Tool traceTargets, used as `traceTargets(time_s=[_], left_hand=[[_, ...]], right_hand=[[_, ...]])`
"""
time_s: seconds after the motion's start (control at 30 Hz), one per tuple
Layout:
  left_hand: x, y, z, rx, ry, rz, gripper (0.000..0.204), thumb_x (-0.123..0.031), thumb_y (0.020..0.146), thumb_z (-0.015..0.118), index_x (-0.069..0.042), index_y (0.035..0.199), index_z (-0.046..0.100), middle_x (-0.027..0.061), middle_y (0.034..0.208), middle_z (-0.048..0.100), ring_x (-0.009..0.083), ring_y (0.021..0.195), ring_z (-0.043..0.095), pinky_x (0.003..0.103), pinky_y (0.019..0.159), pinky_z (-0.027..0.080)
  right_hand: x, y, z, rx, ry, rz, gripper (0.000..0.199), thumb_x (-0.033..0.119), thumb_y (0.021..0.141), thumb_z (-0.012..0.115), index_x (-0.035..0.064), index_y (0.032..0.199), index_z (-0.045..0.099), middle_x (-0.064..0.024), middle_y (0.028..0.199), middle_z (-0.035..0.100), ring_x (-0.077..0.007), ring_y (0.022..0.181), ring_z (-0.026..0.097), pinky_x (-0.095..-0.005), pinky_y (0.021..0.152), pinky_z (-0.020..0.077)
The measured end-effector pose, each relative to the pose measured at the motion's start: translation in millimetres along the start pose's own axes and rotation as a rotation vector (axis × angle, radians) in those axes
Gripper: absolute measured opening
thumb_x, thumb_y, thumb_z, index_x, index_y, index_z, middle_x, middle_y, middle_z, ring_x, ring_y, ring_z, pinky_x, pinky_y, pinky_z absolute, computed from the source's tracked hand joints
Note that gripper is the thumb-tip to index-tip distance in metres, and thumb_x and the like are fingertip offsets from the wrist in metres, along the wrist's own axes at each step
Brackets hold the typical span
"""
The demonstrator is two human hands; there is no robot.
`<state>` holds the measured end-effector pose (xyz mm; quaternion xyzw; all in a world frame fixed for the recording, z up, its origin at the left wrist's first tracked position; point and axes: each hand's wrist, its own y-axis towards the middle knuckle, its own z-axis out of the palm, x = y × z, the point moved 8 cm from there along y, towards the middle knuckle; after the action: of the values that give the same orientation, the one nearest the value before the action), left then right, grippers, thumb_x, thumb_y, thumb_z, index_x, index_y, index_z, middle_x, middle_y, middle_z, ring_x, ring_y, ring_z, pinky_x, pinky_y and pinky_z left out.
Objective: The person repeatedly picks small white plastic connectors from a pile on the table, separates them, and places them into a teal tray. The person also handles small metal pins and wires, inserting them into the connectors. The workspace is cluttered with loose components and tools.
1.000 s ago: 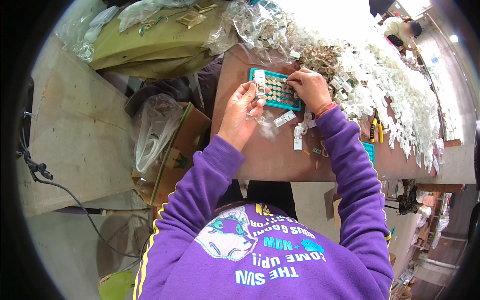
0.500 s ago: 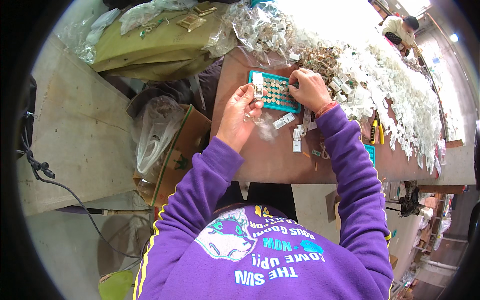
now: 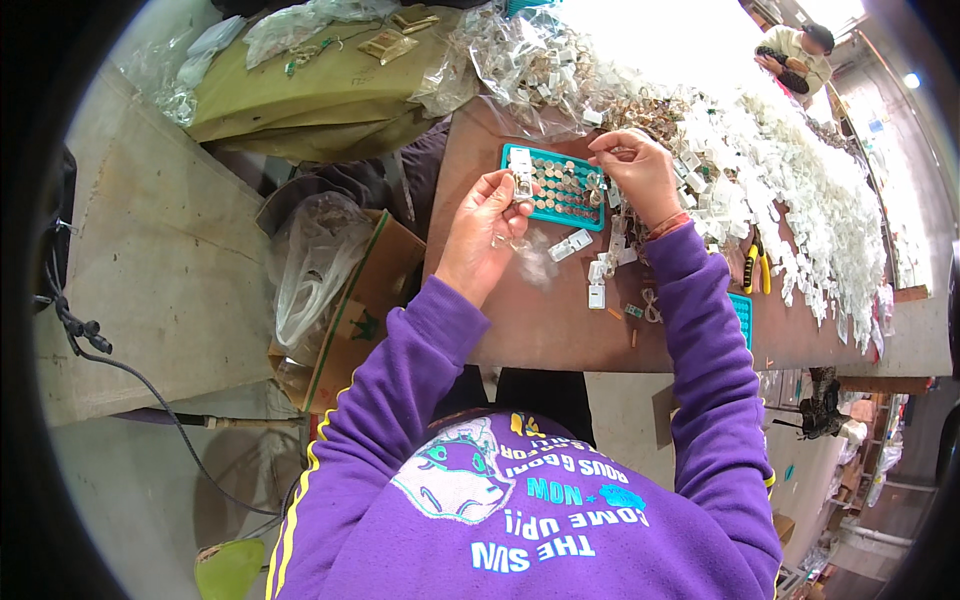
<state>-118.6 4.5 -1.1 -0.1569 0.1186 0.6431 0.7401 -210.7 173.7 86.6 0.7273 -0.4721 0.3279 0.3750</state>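
My left hand [image 3: 485,232] is raised over the brown table [image 3: 540,320] and pinches a small white part [image 3: 521,185] at its fingertips. My right hand [image 3: 640,172] is lifted above a teal tray [image 3: 556,188] filled with several small round pieces, its fingers pinched on something tiny that I cannot make out. Loose white parts [image 3: 590,270] lie on the table between my two wrists. A small clear bag [image 3: 535,262] lies under my left wrist.
A long heap of white parts [image 3: 800,170] runs along the table's far side. Yellow-handled pliers [image 3: 757,268] and a second teal tray [image 3: 742,318] lie to the right. An open cardboard box with a plastic bag [image 3: 320,280] stands left of the table. Another person [image 3: 795,55] sits far off.
My right hand has lifted off the teal tray and moved up and to the right. My left hand has stayed raised with the small white part.
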Motion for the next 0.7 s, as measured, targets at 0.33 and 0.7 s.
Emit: traceTargets(time_s=[0.33,0.7], left_hand=[[4,-3,8,0.031,0.070,-0.026,0.014,-0.015,0.098,0.061,-0.008,0.109,0.056,0.0094,0.098,0.067,0.0131,0.079,0.063,0.021,0.067,0.052],[4,-11,20,0.065,0.156,-0.037,0.016,-0.015,0.096,0.063,-0.006,0.109,0.058,0.0043,0.096,0.064,0.0130,0.079,0.063,0.023,0.071,0.052]], right_hand=[[10,-15,4,0.032,0.103,0.150,0.018,0.005,0.088,0.070,-0.0047,0.103,0.070,-0.0082,0.086,0.072,-0.0097,0.079,0.069,-0.0218,0.074,0.0551],[98,-62,36,-0.087,-0.296,-0.474,0.010,0.012,0.082,0.074,0.0069,0.088,0.068,-0.0055,0.079,0.068,-0.0179,0.065,0.067,-0.0284,0.058,0.0532]])
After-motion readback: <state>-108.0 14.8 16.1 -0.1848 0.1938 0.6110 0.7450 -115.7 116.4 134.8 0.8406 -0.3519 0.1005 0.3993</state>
